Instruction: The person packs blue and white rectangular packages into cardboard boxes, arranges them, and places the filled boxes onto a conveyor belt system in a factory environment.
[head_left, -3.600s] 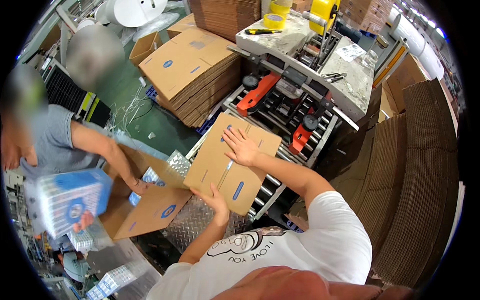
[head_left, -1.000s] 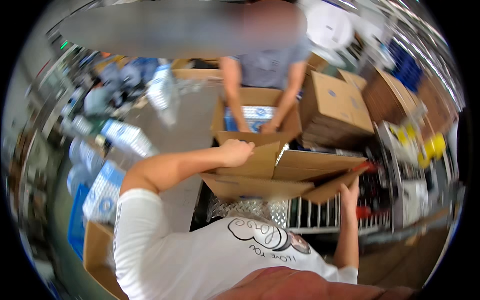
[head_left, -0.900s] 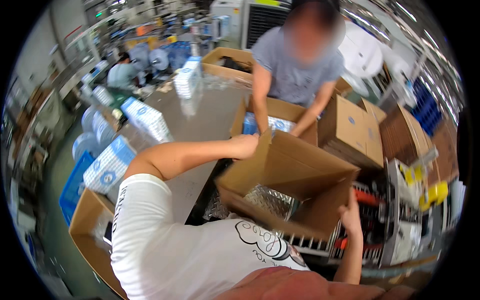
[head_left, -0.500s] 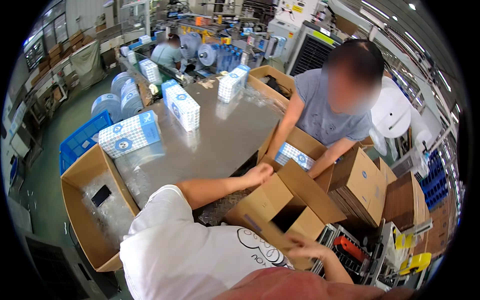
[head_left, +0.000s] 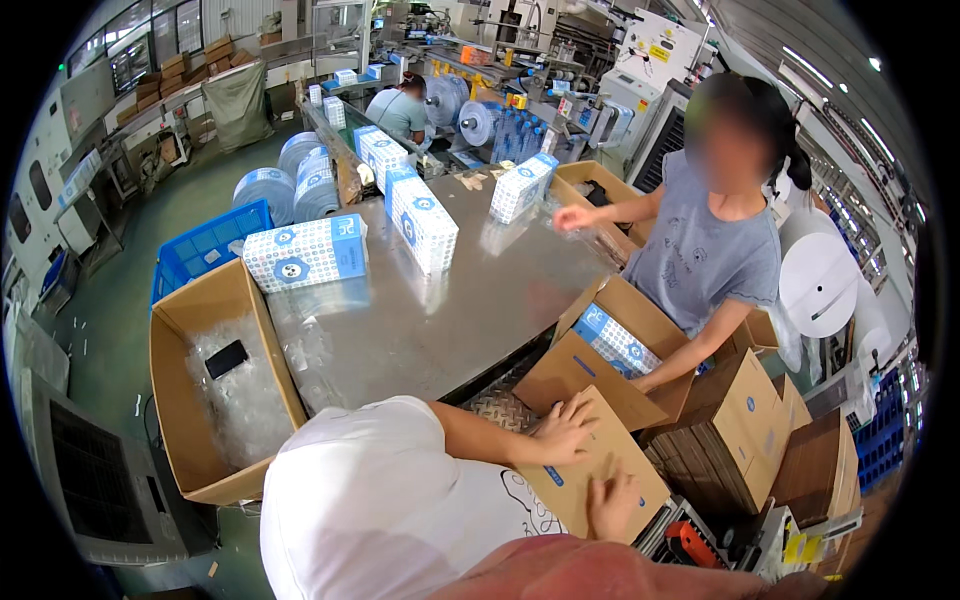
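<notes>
My left hand (head_left: 563,432) lies with spread fingers on the top of a brown cardboard carton (head_left: 572,492), close to its far edge. Nearer to me, my right hand (head_left: 612,505) rests on the same carton, fingers apart and slightly bent. The carton's top flaps are folded down under both hands. Just beyond it stands an open carton (head_left: 608,392) holding a blue-and-white printed pack (head_left: 618,340). A co-worker (head_left: 705,240) has one arm reaching into that open carton. The co-worker's other hand (head_left: 575,218) is raised over the table's far right corner.
Blue-and-white packs (head_left: 420,220) stand on the metal table (head_left: 430,330). At the left, a carton (head_left: 180,400) holds clear plastic film and a black phone (head_left: 226,360). Flat cartons (head_left: 715,430) are stacked at the right, near a roller conveyor with a red part (head_left: 692,543).
The near carton's raised flaps have been folded down, and both my hands have come onto its top. The co-worker has straightened and lifted one hand out of the far carton. My view has shifted.
</notes>
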